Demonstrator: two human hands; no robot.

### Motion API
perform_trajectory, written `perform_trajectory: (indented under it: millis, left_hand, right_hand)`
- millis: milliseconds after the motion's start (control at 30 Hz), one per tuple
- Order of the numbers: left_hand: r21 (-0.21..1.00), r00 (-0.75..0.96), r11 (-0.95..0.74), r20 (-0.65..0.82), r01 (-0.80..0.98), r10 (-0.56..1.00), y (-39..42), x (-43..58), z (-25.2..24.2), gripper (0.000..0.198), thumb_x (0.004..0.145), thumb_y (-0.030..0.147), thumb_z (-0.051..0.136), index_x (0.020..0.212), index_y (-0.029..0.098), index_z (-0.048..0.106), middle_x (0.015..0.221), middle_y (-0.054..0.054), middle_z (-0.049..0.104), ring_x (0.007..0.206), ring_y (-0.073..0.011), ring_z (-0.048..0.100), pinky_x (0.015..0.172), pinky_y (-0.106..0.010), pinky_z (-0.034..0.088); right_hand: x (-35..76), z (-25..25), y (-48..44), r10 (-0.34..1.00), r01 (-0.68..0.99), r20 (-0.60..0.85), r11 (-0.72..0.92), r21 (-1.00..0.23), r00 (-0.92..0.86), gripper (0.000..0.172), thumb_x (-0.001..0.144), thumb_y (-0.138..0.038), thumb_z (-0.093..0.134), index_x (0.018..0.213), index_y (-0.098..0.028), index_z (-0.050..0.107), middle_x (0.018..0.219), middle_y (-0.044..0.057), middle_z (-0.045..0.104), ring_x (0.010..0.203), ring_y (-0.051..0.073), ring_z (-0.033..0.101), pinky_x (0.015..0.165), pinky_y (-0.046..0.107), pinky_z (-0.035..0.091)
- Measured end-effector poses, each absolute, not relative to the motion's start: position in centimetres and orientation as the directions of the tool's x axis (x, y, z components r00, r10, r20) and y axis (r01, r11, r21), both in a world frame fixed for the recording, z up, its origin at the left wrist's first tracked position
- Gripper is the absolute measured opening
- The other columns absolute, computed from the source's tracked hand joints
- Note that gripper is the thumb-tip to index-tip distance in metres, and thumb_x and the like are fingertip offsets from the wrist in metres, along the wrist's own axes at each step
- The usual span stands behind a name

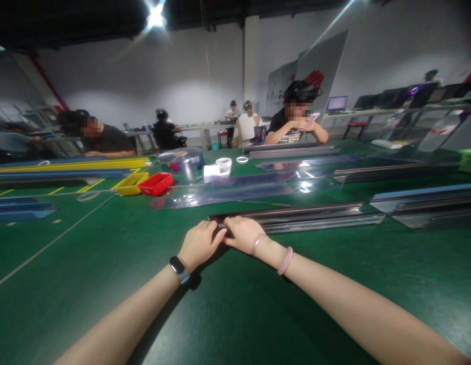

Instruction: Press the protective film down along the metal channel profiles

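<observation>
Green table (235, 314) fills the low part of the head view, and both hands meet near its middle, at the left end of some dark strips (319, 219). The left hand (199, 244) has its fingers bent, with its thumb out toward the other hand. The right hand (245, 234) lies over the strips' end, its fingers bent too. The fingertips are hidden, so I can't tell if either hand grips the strips or just touches them.

Both arms reach forward, one from each low corner, and the backs of the hands face up. A watch (178, 264) with a dark face is on the left wrist. A silver bangle (259, 245) and a pink band (285, 261) are on the right arm.

Big dark marks and red paint show on a grey board (326, 53), too blurry to read. A bottle (439, 133) has a red mark, also too blurry.
</observation>
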State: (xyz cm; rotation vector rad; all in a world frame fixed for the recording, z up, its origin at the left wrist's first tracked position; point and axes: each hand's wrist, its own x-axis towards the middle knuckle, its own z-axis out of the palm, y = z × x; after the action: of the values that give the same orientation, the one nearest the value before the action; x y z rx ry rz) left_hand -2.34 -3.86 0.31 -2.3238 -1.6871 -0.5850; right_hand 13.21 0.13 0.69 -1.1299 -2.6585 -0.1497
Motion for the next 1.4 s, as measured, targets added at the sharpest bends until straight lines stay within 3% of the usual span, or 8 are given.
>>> perform_trajectory:
  millis: [200, 433, 933, 1200, 1400]
  left_hand:
    - [0.058, 0.269, -0.334, 0.474, 0.941, 0.839, -4.24, -2.38, 0.50, 0.030, 0.084, 0.039, 0.029, 0.085, 0.019, 0.052, 0.083, -0.005, 0.057, 0.080, -0.0154, 0.049, 0.070, -0.026, 0.037]
    - [0.036, 0.278, -0.327, 0.445, 0.944, 0.851, -3.73, -2.51, 0.29, 0.031, 0.084, 0.040, 0.028, 0.079, 0.018, 0.051, 0.078, -0.005, 0.056, 0.077, -0.0156, 0.050, 0.067, -0.026, 0.037]
    - [0.065, 0.263, -0.339, 0.499, 0.939, 0.826, -4.02, -2.42, 0.44, 0.030, 0.085, 0.037, 0.028, 0.084, 0.018, 0.051, 0.080, -0.004, 0.056, 0.080, -0.0155, 0.049, 0.071, -0.027, 0.037]
    - [0.018, 0.269, -0.305, 0.426, 0.952, 0.864, -3.45, -2.43, 0.19, 0.034, 0.085, 0.041, 0.025, 0.076, 0.019, 0.049, 0.077, -0.004, 0.055, 0.076, -0.0159, 0.049, 0.064, -0.026, 0.036]
    - [0.031, 0.269, -0.315, 0.447, 0.949, 0.853, -3.75, -2.40, 0.42, 0.032, 0.085, 0.039, 0.026, 0.083, 0.018, 0.050, 0.081, -0.004, 0.055, 0.080, -0.0154, 0.048, 0.068, -0.026, 0.036]
  right_hand:
    - [13.23, 0.72, -0.17, 0.680, 0.703, 0.310, 0.709, -0.050, -0.664, 0.039, 0.078, -0.047, 0.038, 0.098, -0.015, 0.043, 0.086, 0.009, 0.056, 0.084, 0.017, 0.051, 0.073, 0.029, 0.035]
    - [13.20, 0.40, 0.19, 0.662, 0.697, 0.306, 0.717, 0.009, -0.685, 0.038, 0.077, -0.047, 0.039, 0.096, -0.015, 0.043, 0.084, 0.008, 0.056, 0.080, 0.019, 0.051, 0.071, 0.029, 0.036]
    - [13.23, 0.52, -0.06, 0.658, 0.690, 0.318, 0.724, -0.016, -0.683, 0.038, 0.077, -0.045, 0.041, 0.099, -0.015, 0.043, 0.088, 0.009, 0.054, 0.087, 0.019, 0.048, 0.075, 0.030, 0.034]
    - [13.26, 0.21, 0.44, 0.651, 0.683, 0.307, 0.730, -0.004, -0.694, 0.037, 0.077, -0.046, 0.040, 0.099, -0.016, 0.043, 0.088, 0.008, 0.055, 0.084, 0.019, 0.048, 0.072, 0.030, 0.034]
    - [13.22, 0.58, -0.05, 0.657, 0.685, 0.326, 0.728, -0.039, -0.680, 0.037, 0.076, -0.044, 0.042, 0.099, -0.016, 0.044, 0.089, 0.008, 0.054, 0.085, 0.019, 0.048, 0.073, 0.030, 0.033]
